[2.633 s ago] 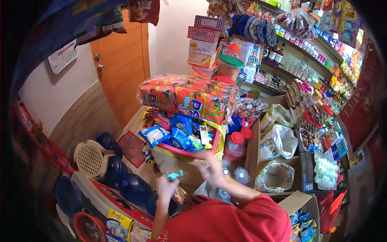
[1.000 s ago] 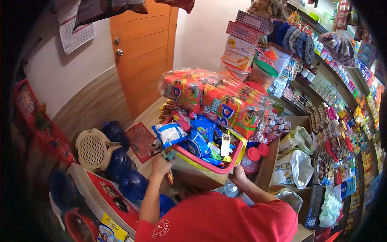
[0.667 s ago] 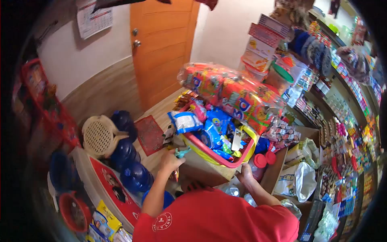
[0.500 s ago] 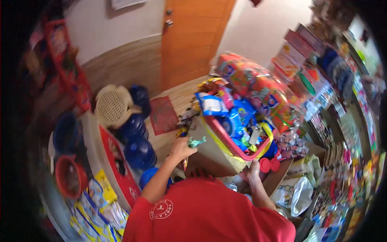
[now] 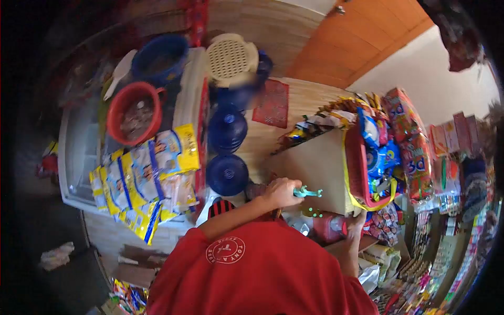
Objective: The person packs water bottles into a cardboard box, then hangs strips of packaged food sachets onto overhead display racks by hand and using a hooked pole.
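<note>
My left hand (image 5: 283, 193) is closed around a small teal-green tool (image 5: 307, 192), whose end sticks out past the fingers to the right. Beside that hand stands a large cardboard box (image 5: 315, 167). On the box sits a pink-red basket (image 5: 357, 168) with a yellow rim band, filled with blue and other coloured packets (image 5: 386, 159). My right hand (image 5: 355, 223) is at the box's lower corner, under the basket's edge; its fingers are mostly hidden. Large red biscuit packs (image 5: 417, 165) in clear plastic lie behind the basket.
Blue round water containers (image 5: 227, 173) and a beige plastic stool (image 5: 231, 60) stand left of centre. On a freezer (image 5: 181, 100) are a red bowl (image 5: 134, 113), a blue basin (image 5: 160, 59) and yellow packets (image 5: 142, 176). A red mat (image 5: 272, 103) lies before an orange door (image 5: 362, 42).
The view has swung left and tilted, bringing the freezer top into full view. My left hand still holds the teal tool. My right hand has moved from empty air to the box's corner.
</note>
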Motion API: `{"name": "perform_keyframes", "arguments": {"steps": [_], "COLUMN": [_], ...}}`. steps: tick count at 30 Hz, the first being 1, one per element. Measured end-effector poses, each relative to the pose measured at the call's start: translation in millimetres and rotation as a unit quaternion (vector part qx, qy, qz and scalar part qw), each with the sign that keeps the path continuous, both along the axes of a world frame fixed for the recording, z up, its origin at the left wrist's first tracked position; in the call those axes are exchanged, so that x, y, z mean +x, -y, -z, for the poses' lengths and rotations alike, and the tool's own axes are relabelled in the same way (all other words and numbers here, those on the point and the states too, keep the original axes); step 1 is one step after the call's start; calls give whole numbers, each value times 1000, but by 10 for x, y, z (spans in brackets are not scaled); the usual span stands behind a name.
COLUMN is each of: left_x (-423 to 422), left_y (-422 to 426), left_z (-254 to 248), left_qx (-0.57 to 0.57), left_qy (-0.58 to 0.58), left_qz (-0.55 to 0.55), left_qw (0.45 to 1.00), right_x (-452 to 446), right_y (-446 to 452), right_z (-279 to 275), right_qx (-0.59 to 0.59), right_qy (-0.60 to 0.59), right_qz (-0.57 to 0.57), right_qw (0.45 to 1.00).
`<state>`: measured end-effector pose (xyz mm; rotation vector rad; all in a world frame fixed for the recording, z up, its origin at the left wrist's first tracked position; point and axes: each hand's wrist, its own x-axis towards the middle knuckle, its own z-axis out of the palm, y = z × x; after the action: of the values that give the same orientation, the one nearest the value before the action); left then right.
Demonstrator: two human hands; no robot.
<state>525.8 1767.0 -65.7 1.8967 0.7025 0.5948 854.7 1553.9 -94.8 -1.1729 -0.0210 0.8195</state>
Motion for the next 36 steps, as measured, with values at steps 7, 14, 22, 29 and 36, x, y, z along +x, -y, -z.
{"name": "perform_keyframes", "arguments": {"steps": [7,14,22,29,36], "left_x": [-641,-877,-1539,-2216,-2973], "left_y": [284,303,899,1255,1785], "left_z": [24,319,478,308,438], "left_qx": [-52,-22,-79,-252,-201], "left_qy": [-43,-15,-63,-119,-177], "left_qz": [-31,-104,-183,-255,-358], "left_qw": [997,994,978,926,895], "right_x": [-572,-1952,-3167,-3902,-5010], "right_y": [558,-983,-1602,-1465,-1277], "right_z": [1001,1018,505,515,610], "right_qx": [-140,-132,21,-3,14], "right_qy": [107,352,41,62,110], "right_qz": [-267,-576,-754,-847,-887], "right_qw": [947,726,655,528,448]}}
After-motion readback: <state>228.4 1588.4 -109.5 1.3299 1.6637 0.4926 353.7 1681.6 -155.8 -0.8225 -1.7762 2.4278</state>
